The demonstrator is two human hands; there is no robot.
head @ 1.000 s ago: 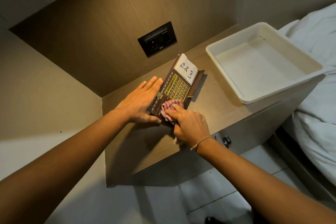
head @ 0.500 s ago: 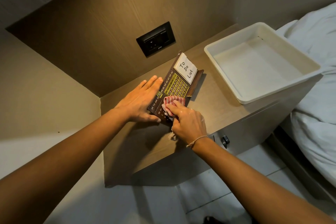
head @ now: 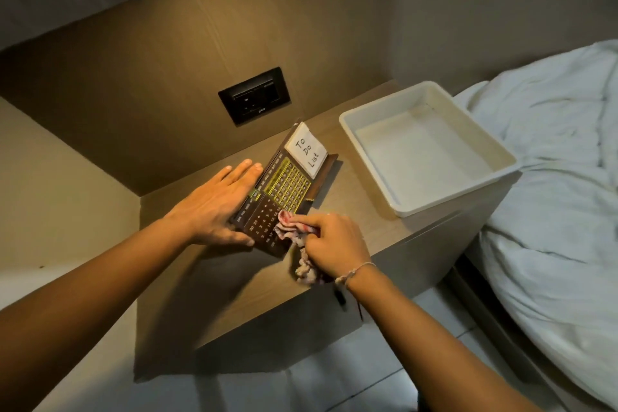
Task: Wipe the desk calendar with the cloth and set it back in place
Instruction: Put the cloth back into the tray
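The desk calendar (head: 284, 191) is a dark brown board with a yellow number grid and a white "To Do List" note at its far end. It lies tilted on the wooden bedside table (head: 207, 294). My left hand (head: 214, 207) presses flat against the calendar's left edge, fingers stretched out, thumb at its near corner. My right hand (head: 334, 241) grips a bunched red-and-white checked cloth (head: 291, 227), which touches the calendar's near right part. A tail of the cloth hangs under my wrist.
A white plastic tub (head: 394, 207) stands on the table right of the calendar. A black wall socket (head: 254, 95) sits on the wooden panel behind. A bed with white sheets (head: 551, 184) is at the right. Tiled floor lies below the table's front edge.
My right hand has slid the cloth toward the right and nearer edge of the calendar, uncovering numbers on the lower part. My left hand stays on the calendar's left edge.
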